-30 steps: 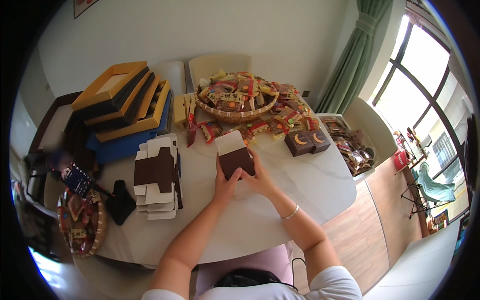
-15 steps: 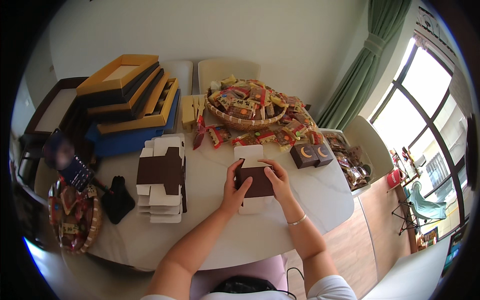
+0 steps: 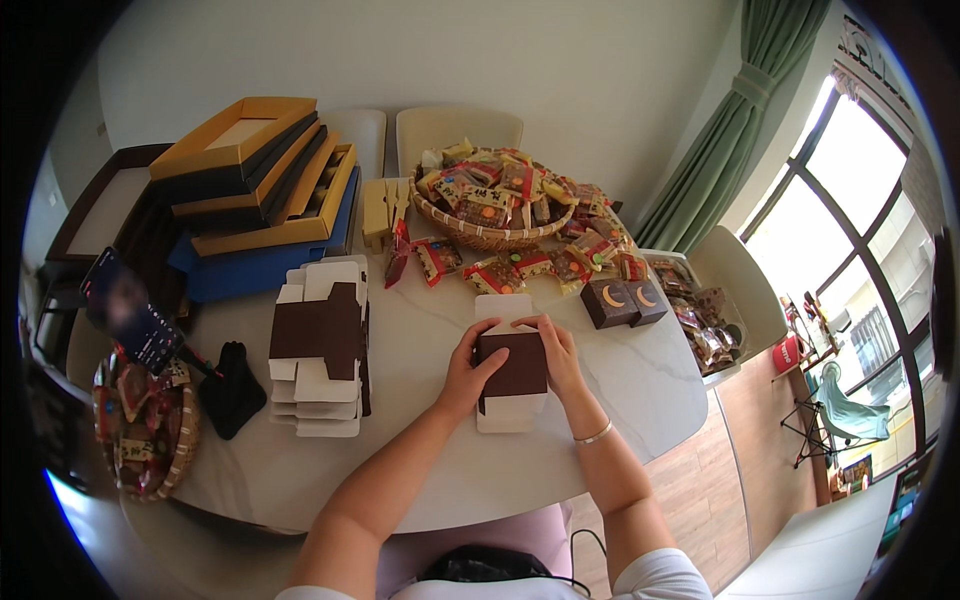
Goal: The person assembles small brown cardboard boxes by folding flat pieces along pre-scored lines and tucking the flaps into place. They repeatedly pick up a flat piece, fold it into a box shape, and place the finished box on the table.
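- At table centre: brown-and-white flat cardboard box blank [image 3: 512, 372], lying on the white marble-look round tabletop [image 3: 640, 385], pinned between both hands.
- Left hand [image 3: 466, 372]: fingers curled onto the blank's left edge, thumb pressing its brown face.
- Right hand [image 3: 556, 355]: fingers bent over the top right edge, gripping it; silver bracelet [image 3: 597, 434] at the wrist.
- At 9 o'clock of the blank: stack of matching unfolded box blanks [image 3: 322, 345], well apart.
- At 12 o'clock: woven basket of wrapped sweets [image 3: 492, 205]; loose packets near.
- At 2 o'clock: two assembled dark boxes with crescent marks [image 3: 624, 300].
- Risk, as judged: uneven thumb pressure could crease a panel off its score line; a slipped flap would spring the blank flat.
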Demonstrator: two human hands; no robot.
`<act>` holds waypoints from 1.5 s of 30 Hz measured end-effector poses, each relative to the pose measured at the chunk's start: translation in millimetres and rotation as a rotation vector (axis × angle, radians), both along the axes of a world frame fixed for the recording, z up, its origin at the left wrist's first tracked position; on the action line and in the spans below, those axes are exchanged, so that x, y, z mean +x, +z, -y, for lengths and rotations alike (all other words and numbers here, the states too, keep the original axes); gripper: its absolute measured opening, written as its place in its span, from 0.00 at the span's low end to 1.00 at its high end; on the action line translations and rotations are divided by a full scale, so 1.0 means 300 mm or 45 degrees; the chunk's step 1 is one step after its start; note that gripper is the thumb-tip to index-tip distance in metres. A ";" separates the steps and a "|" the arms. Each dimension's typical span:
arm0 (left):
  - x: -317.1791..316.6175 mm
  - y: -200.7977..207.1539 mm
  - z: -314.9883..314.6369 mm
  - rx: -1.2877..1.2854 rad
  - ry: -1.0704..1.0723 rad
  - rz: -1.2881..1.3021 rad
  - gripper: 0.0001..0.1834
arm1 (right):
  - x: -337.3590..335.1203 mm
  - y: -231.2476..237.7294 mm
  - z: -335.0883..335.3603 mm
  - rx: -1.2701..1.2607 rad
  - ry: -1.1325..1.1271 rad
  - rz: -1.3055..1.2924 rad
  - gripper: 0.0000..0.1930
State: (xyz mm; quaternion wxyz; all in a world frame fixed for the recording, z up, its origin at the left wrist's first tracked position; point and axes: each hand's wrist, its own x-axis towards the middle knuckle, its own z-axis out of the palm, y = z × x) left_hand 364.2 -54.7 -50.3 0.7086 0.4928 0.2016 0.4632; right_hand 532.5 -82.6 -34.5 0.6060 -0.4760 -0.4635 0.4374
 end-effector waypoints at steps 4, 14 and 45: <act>0.007 -0.026 -0.012 -0.071 -0.024 0.117 0.13 | 0.012 -0.018 -0.007 0.022 -0.012 0.130 0.23; -0.014 -0.004 -0.023 -0.363 -0.313 0.104 0.10 | -0.032 0.072 0.009 0.178 -0.356 -0.025 0.08; -0.032 0.018 -0.019 1.099 0.429 -1.262 0.50 | 0.118 -0.084 -0.049 -0.113 -0.459 0.654 0.16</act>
